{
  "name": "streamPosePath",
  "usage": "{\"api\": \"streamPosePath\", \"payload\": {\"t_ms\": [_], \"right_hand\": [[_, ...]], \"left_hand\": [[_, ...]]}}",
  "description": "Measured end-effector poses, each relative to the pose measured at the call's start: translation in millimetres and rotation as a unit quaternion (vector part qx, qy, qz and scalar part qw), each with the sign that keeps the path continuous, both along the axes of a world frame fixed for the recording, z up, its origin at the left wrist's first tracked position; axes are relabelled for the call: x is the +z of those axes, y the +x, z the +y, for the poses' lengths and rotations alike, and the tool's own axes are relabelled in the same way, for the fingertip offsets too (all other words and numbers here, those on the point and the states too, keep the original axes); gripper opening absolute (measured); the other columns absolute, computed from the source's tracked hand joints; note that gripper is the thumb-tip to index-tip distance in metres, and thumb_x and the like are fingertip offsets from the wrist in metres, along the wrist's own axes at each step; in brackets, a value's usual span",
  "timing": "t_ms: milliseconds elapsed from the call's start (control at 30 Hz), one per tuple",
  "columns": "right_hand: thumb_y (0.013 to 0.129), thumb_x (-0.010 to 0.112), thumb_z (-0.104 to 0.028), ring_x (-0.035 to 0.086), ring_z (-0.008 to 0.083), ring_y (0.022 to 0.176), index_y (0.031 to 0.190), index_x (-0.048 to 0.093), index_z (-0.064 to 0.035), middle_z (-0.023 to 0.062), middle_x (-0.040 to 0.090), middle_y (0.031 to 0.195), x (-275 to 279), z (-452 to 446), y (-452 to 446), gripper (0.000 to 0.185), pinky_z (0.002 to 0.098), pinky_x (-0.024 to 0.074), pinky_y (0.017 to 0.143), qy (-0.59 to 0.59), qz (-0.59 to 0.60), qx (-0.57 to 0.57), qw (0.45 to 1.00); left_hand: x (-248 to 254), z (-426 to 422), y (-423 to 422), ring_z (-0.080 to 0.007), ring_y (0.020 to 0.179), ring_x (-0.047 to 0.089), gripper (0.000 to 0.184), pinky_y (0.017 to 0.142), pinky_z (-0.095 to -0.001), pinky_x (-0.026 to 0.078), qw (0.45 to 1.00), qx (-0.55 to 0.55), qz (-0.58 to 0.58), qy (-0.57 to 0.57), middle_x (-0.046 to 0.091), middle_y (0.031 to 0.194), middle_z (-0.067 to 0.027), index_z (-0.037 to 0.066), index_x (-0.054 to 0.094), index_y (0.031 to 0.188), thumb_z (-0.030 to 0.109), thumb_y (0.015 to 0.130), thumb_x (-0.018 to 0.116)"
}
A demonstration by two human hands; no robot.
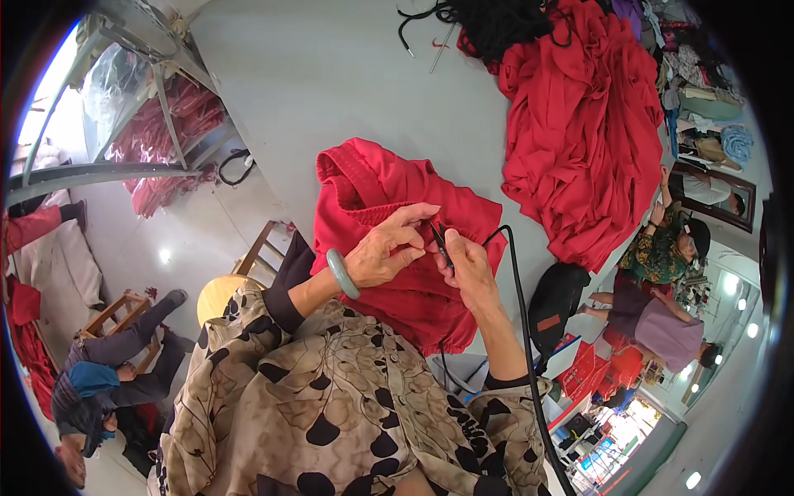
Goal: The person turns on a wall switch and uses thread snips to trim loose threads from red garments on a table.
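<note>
A red garment (380, 186) with a gathered elastic waistband lies in front of me, partly over the edge of the grey table. My left hand (385, 252), with a pale green bangle at the wrist, rests over it, thumb and fingers drawn together on a bit of the red cloth. Close beside those fingertips, my right hand (467, 266) grips small black thread snips (445, 246), their tip pointing toward the pinched fabric. Whether the blades touch the cloth I cannot tell. The palm side of both hands is hidden.
A big heap of red garments (579, 132) covers the table's right side, with black cords (504, 29) at its far end. A black cable (523, 322) curves down past my right arm. People stand at the right; a seated person (107, 388) is at the left.
</note>
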State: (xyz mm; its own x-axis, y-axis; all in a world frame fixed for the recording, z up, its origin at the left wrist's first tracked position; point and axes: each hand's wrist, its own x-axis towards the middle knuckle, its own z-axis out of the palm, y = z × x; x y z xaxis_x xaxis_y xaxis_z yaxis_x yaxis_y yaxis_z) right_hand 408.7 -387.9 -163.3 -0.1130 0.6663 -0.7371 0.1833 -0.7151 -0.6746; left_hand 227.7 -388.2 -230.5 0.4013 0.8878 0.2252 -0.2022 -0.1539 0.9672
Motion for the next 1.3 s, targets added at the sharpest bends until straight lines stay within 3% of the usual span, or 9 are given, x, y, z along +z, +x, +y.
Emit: {"api": "streamPosePath", "payload": {"t_ms": [367,433,700,767,833,900,967,1033,1300], "right_hand": [[0.093,0.05,-0.031,0.047,0.0078,0.056,0.085,0.06,0.0016,0.0,0.052,0.062,-18,-3,1,0.035,0.0238,0.0376,0.052,0.11,-0.076,-0.026,0.991],[0.09,0.054,-0.025,0.055,0.0117,0.065,0.091,0.061,0.0029,0.0036,0.06,0.07,-24,-2,-11,0.029,0.0263,0.0448,0.061,0.416,-0.156,-0.098,0.89],[0.089,0.059,-0.024,0.037,0.0018,0.052,0.085,0.057,-0.0057,-0.0065,0.041,0.061,-45,15,19,0.019,0.0182,0.029,0.043,0.253,-0.091,0.007,0.963],[0.089,0.059,-0.026,0.035,0.0013,0.05,0.084,0.057,-0.0068,-0.0067,0.04,0.061,-54,15,25,0.02,0.0174,0.0266,0.041,0.264,-0.073,0.012,0.962],[0.089,0.059,-0.027,0.033,0.0007,0.048,0.083,0.056,-0.0079,-0.007,0.039,0.06,-56,14,26,0.02,0.0166,0.0242,0.04,0.275,-0.056,0.011,0.96],[0.089,0.059,-0.028,0.034,0.0007,0.049,0.084,0.056,-0.0073,-0.0073,0.04,0.061,-51,12,23,0.021,0.0166,0.025,0.041,0.281,-0.034,0.009,0.959],[0.089,0.059,-0.028,0.034,0.0007,0.049,0.085,0.056,-0.007,-0.0073,0.04,0.061,-48,10,21,0.022,0.0166,0.0249,0.041,0.282,-0.019,0.004,0.959],[0.09,0.059,-0.028,0.034,0.0006,0.049,0.085,0.056,-0.0066,-0.0073,0.04,0.061,-45,10,20,0.022,0.0166,0.0249,0.041,0.284,-0.005,0.006,0.959],[0.09,0.058,-0.027,0.035,0.0026,0.052,0.076,0.052,-0.0061,-0.0074,0.04,0.06,-26,0,21,0.026,0.0211,0.0282,0.045,0.257,0.047,-0.015,0.965]], "left_hand": [[-4,-3,-3,-0.0299,0.124,0.041,0.006,0.099,-0.039,0.036,1.0,-0.002,0.031,0.004,0.038,0.136,-0.0187,0.001,0.057,0.086,0.002,0.082,0.061],[0,-6,-3,-0.0289,0.123,0.042,0.005,0.097,-0.0388,0.037,0.999,0.033,-0.014,-0.017,0.039,0.135,-0.0182,0.002,0.057,0.085,0.003,0.083,0.06],[21,-63,-49,-0.0221,0.083,0.061,0.005,0.073,-0.0304,0.048,0.997,0.061,0.04,-0.018,0.063,0.091,-0.0133,0.0,0.054,0.082,0.001,0.083,0.059],[17,-89,-90,-0.0232,0.061,0.059,0.014,0.054,-0.0334,0.046,0.917,0.13,0.373,-0.065,0.061,0.072,-0.0101,0.005,0.06,0.079,0.015,0.087,0.055],[13,-102,-122,-0.0259,0.062,0.061,0.023,0.051,-0.0368,0.046,0.694,0.105,0.705,-0.103,0.062,0.074,-0.0109,0.007,0.062,0.081,0.025,0.089,0.051],[-3,-115,-129,-0.0262,0.063,0.062,0.014,0.053,-0.0373,0.047,0.595,0.209,0.776,-0.016,0.062,0.076,-0.0115,0.007,0.062,0.085,0.017,0.086,0.053],[13,-102,-101,-0.0269,0.067,0.062,0.01,0.056,-0.0371,0.048,0.809,0.316,0.493,-0.044,0.062,0.08,-0.0127,0.006,0.061,0.088,0.014,0.085,0.056],[21,-88,-61,-0.0266,0.068,0.063,0.014,0.059,-0.0346,0.049,0.886,0.272,0.366,-0.079,0.062,0.081,-0.0132,0.005,0.061,0.093,0.015,0.083,0.062],[22,-14,47,-0.0164,0.061,0.054,0.019,0.053,-0.0271,0.044,0.945,0.28,0.163,-0.032,0.058,0.079,-0.0084,0.003,0.064,0.091,0.011,0.075,0.07]]}}
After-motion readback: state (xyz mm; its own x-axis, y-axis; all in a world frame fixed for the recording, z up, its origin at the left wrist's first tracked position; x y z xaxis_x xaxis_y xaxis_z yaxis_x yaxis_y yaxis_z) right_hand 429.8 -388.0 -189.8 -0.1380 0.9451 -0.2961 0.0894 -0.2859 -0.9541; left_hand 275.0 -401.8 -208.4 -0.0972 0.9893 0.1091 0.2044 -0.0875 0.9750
